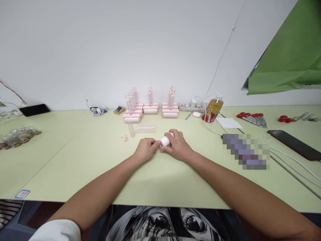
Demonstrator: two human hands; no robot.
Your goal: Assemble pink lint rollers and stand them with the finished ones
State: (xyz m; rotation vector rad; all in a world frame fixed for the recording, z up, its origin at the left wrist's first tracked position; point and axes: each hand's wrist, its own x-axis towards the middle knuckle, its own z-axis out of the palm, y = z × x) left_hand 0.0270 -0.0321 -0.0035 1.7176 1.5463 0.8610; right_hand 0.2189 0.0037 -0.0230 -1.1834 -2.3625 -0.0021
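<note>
Near the table's middle, my right hand (178, 144) is wrapped round a small white roll (166, 140), which looks like a lint roller refill. My left hand (147, 148) pinches the roll's left end with thumb and forefinger; the exact spot is partly hidden by the fingers. Just beyond my hands lies a clear pinkish cover (146, 128). To its left a clear tube (131, 130) stands upright, with a pink heart-shaped ring cap (124, 137) lying beside it.
Along the wall are several pink-and-white lint rollers (150, 108) with upright heart-topped tubes. To the right are a power strip (192, 107), a drink bottle (213, 108), a phone (294, 144), cables and red-handled tools (252, 118). Small jars (18, 136) sit far left.
</note>
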